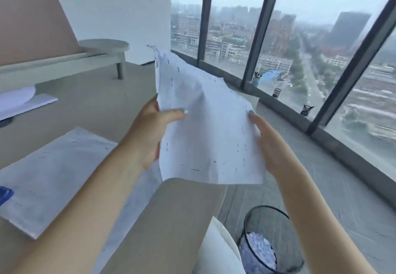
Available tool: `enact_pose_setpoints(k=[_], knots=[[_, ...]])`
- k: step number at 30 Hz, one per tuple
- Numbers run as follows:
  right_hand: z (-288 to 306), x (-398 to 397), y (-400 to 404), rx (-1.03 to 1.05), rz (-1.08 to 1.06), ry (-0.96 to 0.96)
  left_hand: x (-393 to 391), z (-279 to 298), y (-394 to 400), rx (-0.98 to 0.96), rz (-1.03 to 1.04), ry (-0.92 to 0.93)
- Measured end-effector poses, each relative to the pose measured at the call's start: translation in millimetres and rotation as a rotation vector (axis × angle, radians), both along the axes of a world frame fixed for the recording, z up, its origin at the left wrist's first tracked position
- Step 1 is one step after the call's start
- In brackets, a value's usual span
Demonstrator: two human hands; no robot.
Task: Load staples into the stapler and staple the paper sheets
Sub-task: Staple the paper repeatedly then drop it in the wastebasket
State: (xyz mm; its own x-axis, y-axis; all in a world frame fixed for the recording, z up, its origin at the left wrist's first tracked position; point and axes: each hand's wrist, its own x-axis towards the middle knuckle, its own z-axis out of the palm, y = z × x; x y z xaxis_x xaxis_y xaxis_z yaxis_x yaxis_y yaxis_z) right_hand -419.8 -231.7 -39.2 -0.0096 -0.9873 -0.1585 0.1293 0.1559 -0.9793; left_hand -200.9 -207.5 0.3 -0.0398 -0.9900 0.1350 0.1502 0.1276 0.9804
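Here both hands hold a sheet of paper (205, 127) up in the air, above the far right corner of the desk (85, 110) and out over the floor beside it. The left hand (150, 132) closes on the sheet's left edge, thumb pressed on the front face and the fingers hidden behind it. The right hand (265, 145) grips the right edge the same way, thumb tip on the front and the rest of the fingers curled behind. The sheet is crumpled and tilts away from the person, its far end rising toward the window (300, 37), and many small dark staple marks are scattered across its face. On the desk, left of the held sheet, lies a flat stack of paper (53, 177) with similar marks on it. A blue object (5, 194) sits at the left edge of that stack, cut off by the frame, so what it is cannot be told. On the floor below the held sheet, just off the desk's right edge, stands a black wire bin (265, 241) with shredded paper inside.
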Motion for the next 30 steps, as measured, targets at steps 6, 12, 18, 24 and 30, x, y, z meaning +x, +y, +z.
enact_pose_setpoints(k=[6,12,18,24,30], knots=[[-38,-77,24,0.147,0.031,-0.196,-80,-9,-35,0.058,-0.29,-0.14],[-94,-152,35,0.163,-0.274,-0.279,-165,-51,-69,0.358,-0.356,-0.208],[-161,-223,36,0.388,-0.39,-0.259,-240,-124,-92,0.51,-0.448,-0.421],[-247,-249,48,0.777,-0.371,-0.153,-268,-229,-102,0.669,-0.415,-0.683],[-285,-261,42,1.054,-0.407,-0.025,-284,-299,-98,0.908,-0.395,-0.633]])
